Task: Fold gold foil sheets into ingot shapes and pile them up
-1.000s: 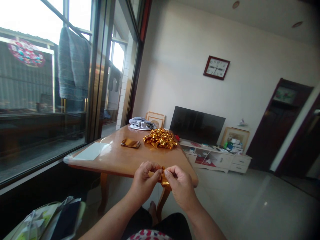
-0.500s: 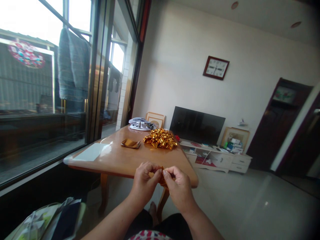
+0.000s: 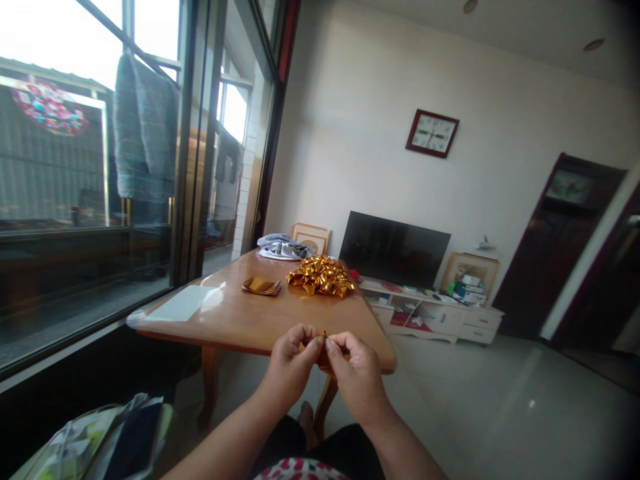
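Observation:
Between my two hands is a small piece of gold foil paper point(image 3: 325, 363), mostly hidden by the fingers. My left hand point(image 3: 295, 360) pinches its left side between thumb and curled fingers. On the other side my right hand point(image 3: 357, 373) is closed on it the same way, the thumb tips nearly meeting. Both hands are in front of the near edge of the wooden table point(image 3: 240, 327). Beyond them on the table lies a heap of folded shiny gold foil pieces point(image 3: 321, 277). Left of the heap sits a flat stack of gold foil sheets point(image 3: 261, 287).
A pale sheet point(image 3: 183, 303) lies at the table's left, and folded clothes point(image 3: 283, 247) rest at its far end. A stool piled with bags point(image 3: 90, 440) stands at lower left. Large windows point(image 3: 90, 267) line the left side. A TV cabinet point(image 3: 445, 320) stands beyond the table.
My fingers have shifted slightly on the gold foil paper, and a small tip of it now pokes up between the thumbs. The heap and the stack look the same.

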A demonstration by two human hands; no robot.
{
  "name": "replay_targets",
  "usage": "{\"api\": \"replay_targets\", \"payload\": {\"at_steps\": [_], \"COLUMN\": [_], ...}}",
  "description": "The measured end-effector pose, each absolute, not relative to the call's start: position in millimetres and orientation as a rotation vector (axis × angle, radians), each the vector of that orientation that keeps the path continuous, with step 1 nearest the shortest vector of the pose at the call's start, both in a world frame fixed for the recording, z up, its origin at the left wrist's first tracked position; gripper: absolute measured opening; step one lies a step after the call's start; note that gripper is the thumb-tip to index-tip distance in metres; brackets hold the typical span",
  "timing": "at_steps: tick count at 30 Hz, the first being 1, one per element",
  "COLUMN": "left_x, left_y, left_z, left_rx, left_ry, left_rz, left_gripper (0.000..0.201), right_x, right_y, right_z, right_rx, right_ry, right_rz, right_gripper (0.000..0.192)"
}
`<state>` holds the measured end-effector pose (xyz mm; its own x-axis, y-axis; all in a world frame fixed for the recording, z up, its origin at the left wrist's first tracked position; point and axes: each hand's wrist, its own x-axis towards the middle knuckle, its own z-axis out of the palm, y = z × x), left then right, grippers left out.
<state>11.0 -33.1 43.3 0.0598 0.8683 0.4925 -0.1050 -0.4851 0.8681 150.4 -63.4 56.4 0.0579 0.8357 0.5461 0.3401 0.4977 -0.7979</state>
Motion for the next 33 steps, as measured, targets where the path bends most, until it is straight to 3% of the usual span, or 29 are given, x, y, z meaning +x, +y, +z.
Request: {"api": "replay_targets", "payload": {"at_steps": [7, 17, 23, 33], "left_x": [13, 5, 1, -3], "left_y": [-37, -31, -36, -35], "left_z": [49, 44, 50, 50], "left_rx": [1.145, 1.138, 1.186, 1.137], "left_ry": [0.588, 0.614, 0.523, 0.446], "left_rz": [1.368, 1.412, 1.274, 1.186], "left_gripper": [0.021, 0.023, 0.025, 0.019], "right_x": [150, 154, 151, 154], "right_y": [-63, -58, -64, -63], "right_z": [56, 48, 55, 51], "right_rx": [-1.038, -0.986, -0.888, -0.844], "right_ry": [-1.532, -1.344, -1.248, -1.259], "right_rz": [0.592, 0.920, 1.121, 1.173], "right_gripper": [0.030, 0.041, 0.036, 0.035]}}
